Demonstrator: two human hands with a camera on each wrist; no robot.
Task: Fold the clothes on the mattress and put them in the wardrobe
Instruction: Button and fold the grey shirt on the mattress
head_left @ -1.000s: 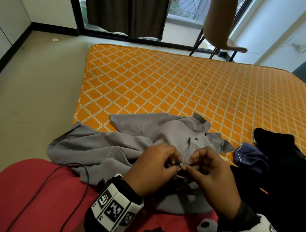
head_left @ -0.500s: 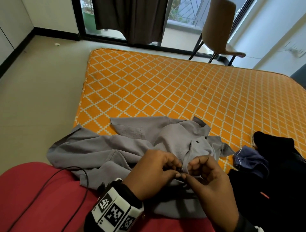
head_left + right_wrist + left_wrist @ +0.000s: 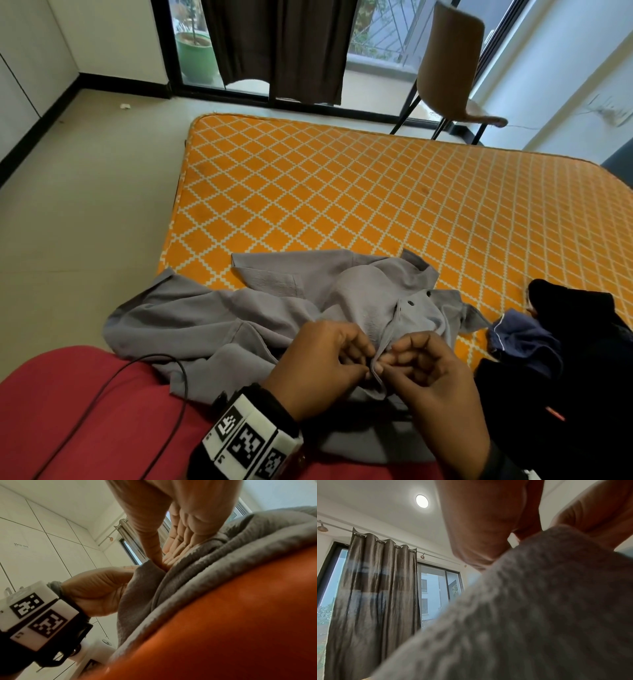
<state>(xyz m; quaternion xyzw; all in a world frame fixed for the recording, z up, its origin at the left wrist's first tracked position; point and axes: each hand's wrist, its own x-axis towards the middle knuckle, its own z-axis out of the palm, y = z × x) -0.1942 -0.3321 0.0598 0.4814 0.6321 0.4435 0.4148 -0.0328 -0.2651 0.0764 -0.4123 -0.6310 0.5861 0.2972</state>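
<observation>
A grey button-up shirt (image 3: 212, 318) lies crumpled on the near edge of the orange patterned mattress (image 3: 342, 192) and over my red-clad lap. Both hands meet at its button placket. My left hand (image 3: 329, 363) pinches the placket edge from the left, and my right hand (image 3: 428, 373) pinches it from the right. Two dark buttons show above my fingers, near the collar. In the right wrist view the thumb and fingers (image 3: 159, 559) pinch grey cloth (image 3: 205, 568). The left wrist view is filled with blurred grey shirt (image 3: 522, 615).
A pile of dark clothes (image 3: 565, 359) with a blue garment (image 3: 520, 339) lies at the right on the mattress. A brown chair (image 3: 452, 68) stands beyond the far edge by the curtained glass door (image 3: 281, 44). Bare floor (image 3: 85, 205) lies to the left. A black cable (image 3: 137, 394) crosses my lap.
The head view has tilted up, showing more of the window and chair. My hands stay together on the placket, fingers shifting slightly along it.
</observation>
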